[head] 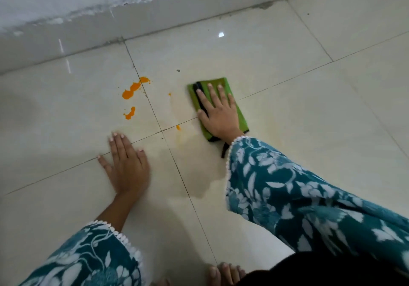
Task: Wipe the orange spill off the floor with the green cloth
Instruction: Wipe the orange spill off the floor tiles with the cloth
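Closest to the person, bare toes point(223, 273) show at the bottom edge on the floor point(287, 99), which is made of big shiny pale tiles. Two arms in blue sleeves point(309, 197) with white leaves reach out over it. The left hand point(126, 164) lies flat on the floor with its fingers spread wide, and it holds nothing. A faint wet patch sits on the tiles between the two arms. A bit farther out, the right hand point(218, 113) presses flat on top of the green cloth point(238, 111), fingers stretched out straight, pinning it to the floor. The cloth is folded and has a black edge, and a black strip peeks out by the wrist. The orange spill point(131, 91) is beyond the left hand and off to the left of the right hand, well apart from the cloth. It is a few bright blobs and small drops near a tile line. One tiny orange drop lies between the two hands. Farthest away, a grey wall point(155, 4) runs along the floor.
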